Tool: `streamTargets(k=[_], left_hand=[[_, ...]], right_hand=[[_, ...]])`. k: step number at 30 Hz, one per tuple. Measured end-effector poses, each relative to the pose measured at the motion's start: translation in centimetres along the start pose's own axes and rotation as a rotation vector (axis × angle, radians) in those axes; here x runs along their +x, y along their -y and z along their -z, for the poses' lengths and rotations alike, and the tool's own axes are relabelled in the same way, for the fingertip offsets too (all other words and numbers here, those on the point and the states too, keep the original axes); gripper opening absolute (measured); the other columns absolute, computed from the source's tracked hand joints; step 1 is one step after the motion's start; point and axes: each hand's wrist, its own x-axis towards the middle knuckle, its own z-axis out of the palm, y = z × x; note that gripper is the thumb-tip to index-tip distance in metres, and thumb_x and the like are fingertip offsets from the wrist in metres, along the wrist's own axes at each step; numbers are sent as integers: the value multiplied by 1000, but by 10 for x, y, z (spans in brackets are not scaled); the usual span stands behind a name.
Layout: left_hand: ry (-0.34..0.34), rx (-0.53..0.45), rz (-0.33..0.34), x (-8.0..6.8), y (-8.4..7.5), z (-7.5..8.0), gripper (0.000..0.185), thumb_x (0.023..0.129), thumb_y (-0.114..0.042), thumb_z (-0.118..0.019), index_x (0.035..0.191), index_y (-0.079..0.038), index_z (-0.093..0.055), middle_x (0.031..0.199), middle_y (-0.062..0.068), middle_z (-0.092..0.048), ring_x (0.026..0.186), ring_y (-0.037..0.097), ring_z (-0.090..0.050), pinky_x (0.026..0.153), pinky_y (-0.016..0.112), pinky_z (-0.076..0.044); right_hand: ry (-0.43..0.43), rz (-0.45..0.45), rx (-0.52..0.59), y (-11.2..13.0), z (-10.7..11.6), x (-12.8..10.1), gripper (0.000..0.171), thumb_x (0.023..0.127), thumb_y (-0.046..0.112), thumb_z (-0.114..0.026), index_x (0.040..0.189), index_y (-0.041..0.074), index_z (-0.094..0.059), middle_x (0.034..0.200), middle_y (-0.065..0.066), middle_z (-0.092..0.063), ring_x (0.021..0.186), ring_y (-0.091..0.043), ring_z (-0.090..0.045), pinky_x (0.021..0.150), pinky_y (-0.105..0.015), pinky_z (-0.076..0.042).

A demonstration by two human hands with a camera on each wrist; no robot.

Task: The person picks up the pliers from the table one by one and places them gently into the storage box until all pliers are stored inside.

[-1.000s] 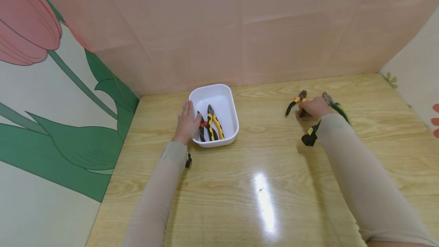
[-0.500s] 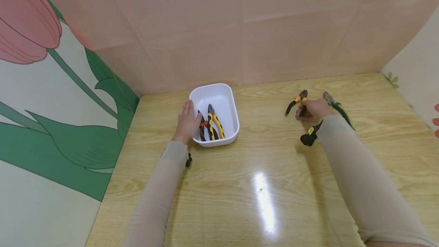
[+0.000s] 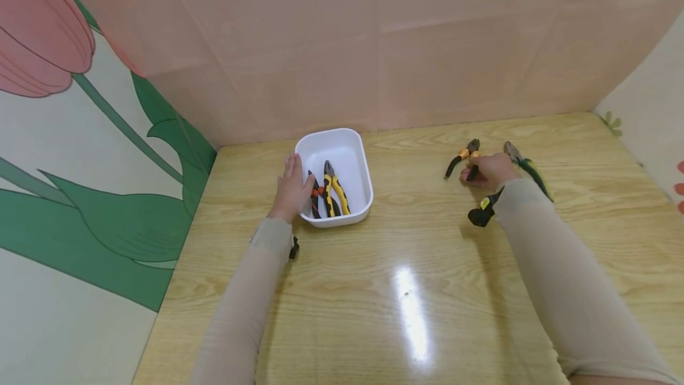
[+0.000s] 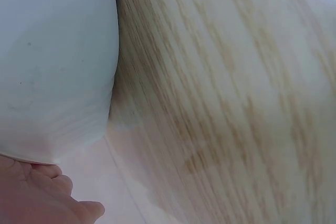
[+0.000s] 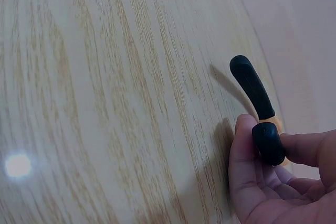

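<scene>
- Fingers (image 5: 244,150) of the right hand (image 3: 488,170) are curled round one black handle of the orange-and-black pliers (image 3: 464,159); thumb and forefinger pinch it near the orange collar, the second handle juts free.
- Left hand (image 3: 291,191): fingers straight, palm laid flat against the outer left wall of the white tray (image 3: 342,141). Grasping nothing, only steadying.
- Change over the last second: very little. The right hand has closed slightly tighter and drawn in a touch; the pliers' head looks marginally raised, though I cannot tell whether it has left the surface (image 3: 406,266). Left hand unmoved. Judgement: the grip is settled and the lift is only beginning.
- Position: pliers lie far right of the tray, well apart from it, just beside green-handled pliers (image 3: 526,168).
- In the tray: yellow-and-black pliers (image 3: 333,192) and red-and-black pliers (image 3: 315,195), side by side, heads pointing away.
- Materials: tray is smooth, glossy plastic with rounded corners; handles are matt rubbery sleeves, gently curved; surface is pale varnished wood grain with a bright glare patch.
</scene>
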Motion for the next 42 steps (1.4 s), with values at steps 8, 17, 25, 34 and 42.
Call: streamTargets(k=[8,17,25,34,42], left_hand=[[-15,-5,-23,-1,0,1,74,108,-37,-40,163,-6,0,171,12,1,156,30,3,124,56,-3],[-7,2,-17,-3,-1,2,74,109,-38,-39,163,-7,1,171,10,4,156,28,4,124,56,-2],[-13,4,-21,-4,-2,2,74,109,-37,-39,162,-7,1,171,11,3,156,29,4,124,56,-2],[-20,-1,-30,-5,-1,2,73,109,-36,-39,162,-6,0,170,12,2,156,29,3,124,57,-2],[-17,-2,-16,-4,-1,1,74,109,-38,-39,163,-7,0,171,10,4,156,29,3,124,56,-2]], right_hand=[[6,2,18,0,-1,-2,18,107,13,-47,116,-2,-52,73,-1,-68,68,-10,-69,72,-28,-61],[35,-50,167,3,-4,-6,18,106,10,-48,120,-1,-49,73,-7,-67,65,-15,-66,73,-32,-61],[15,-28,154,1,-7,-4,19,107,12,-48,121,-1,-50,71,-8,-69,64,-14,-67,73,-32,-61],[-30,-5,95,-1,-10,-6,27,107,14,-49,128,-3,-49,70,-5,-69,64,-13,-67,72,-32,-61],[-55,6,111,-1,-12,-6,29,106,13,-51,129,-4,-51,70,-6,-69,64,-13,-68,71,-31,-62]])
